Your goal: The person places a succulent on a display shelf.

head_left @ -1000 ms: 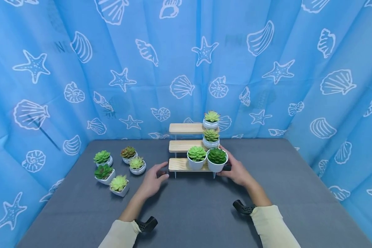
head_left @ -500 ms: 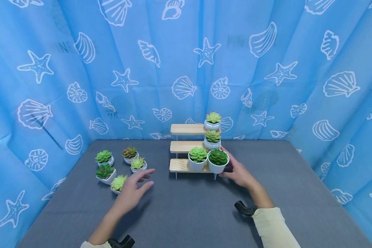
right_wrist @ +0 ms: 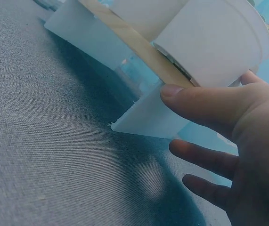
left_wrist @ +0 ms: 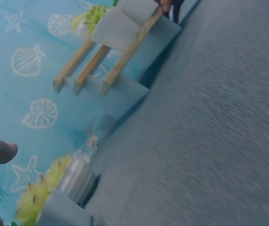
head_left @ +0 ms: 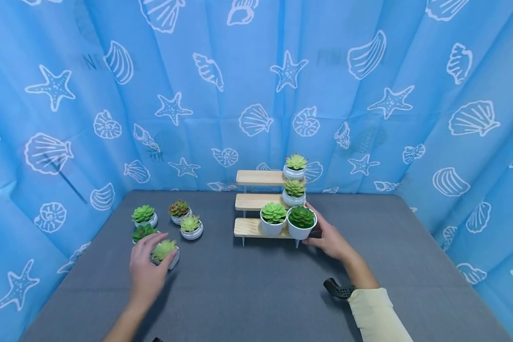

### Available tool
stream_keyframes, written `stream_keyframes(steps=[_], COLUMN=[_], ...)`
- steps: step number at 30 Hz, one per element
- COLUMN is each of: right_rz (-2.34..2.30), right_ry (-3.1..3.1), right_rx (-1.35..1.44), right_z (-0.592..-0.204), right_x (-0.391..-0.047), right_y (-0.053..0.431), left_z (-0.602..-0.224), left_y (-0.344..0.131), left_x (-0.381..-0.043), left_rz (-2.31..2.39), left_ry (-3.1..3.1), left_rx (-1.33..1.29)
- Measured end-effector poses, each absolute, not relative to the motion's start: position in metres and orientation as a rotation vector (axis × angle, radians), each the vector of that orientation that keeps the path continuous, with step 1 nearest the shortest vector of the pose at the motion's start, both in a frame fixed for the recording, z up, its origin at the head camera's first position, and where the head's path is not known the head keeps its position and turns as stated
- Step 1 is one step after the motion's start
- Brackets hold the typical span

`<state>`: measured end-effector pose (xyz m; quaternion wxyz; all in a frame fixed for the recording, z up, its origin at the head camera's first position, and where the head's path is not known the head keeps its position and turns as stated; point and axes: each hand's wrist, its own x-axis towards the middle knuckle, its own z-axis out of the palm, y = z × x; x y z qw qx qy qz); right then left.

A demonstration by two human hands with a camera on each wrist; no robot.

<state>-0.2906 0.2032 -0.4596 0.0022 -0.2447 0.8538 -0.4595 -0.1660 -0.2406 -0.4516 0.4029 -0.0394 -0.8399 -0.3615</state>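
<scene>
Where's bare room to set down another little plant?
Bare: the grey table in front of the stand and right of the right hand, plus the stand's left shelf ends. Crowded: the stand's right end, and around the left hand by five potted plants.

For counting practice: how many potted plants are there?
9 potted plants: one each on the top shelf and middle shelf, two on the bottom shelf; five on the tabletop, two partly behind the left hand.

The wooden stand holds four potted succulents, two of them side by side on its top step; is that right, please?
The step is wrong: in the head view, that pair stands on the bottom step, with just one succulent on top.
</scene>
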Motion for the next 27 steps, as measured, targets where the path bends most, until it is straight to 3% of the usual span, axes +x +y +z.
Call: stream_keyframes(steps=[12,27], right_rz=[-1.465,-1.490], right_ry=[2.662,2.642], right_rx=[-0.769,-0.772], right_z=[-0.458,-0.462], right_x=[-0.289,-0.291], right_y=[0.203,0.203], left_z=[-0.456,-0.469], left_y=[-0.238,-0.249], left_x=[-0.152,-0.162], left_rz=[-1.097,-1.351], left_ry=[-2.354,-2.441], left_rx=[0.521,0.612])
